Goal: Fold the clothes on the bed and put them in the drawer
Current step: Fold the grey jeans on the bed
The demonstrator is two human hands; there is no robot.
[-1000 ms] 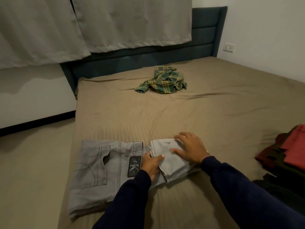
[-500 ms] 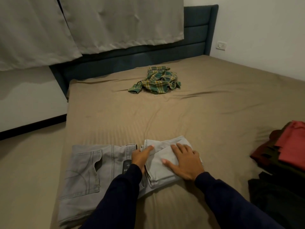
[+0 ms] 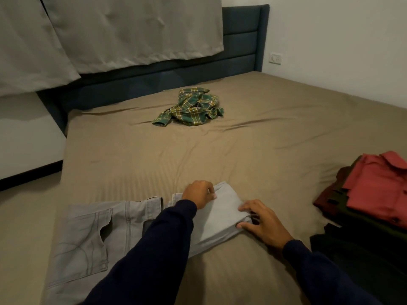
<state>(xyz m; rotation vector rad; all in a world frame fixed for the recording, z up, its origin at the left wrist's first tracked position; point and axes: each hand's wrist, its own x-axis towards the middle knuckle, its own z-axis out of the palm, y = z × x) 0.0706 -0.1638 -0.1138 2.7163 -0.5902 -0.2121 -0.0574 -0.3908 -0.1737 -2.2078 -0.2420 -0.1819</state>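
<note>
both dark sleeves come in from the bottom edge, elbows cut off. grey jeans lie flat under and to the left of the hands, waist end left with the back pocket up, legs doubled over into a thick fold between the hands. left hand sits on the far edge of that fold, fingers curled over it, looks like a pinch on the top layer, likely to lift it over the waist part. right hand is at the fold's right end, fingers spread, thumb low against the cloth edge, tips touching it; reads as squaring the end, not gripping. what's under the fingers is shadowed, can't confirm. the left sleeve hides the waistband patch area.

right of the right hand: folded stack, red shirt on top, darker pieces under, cut by the frame edge. likely staged there for the drawer. dark heap nearer, too dim to identify.

well beyond both hands: plaid shirt crumpled on the bed, not folded yet. past it the headboard and curtains. no drawer in view.
</note>
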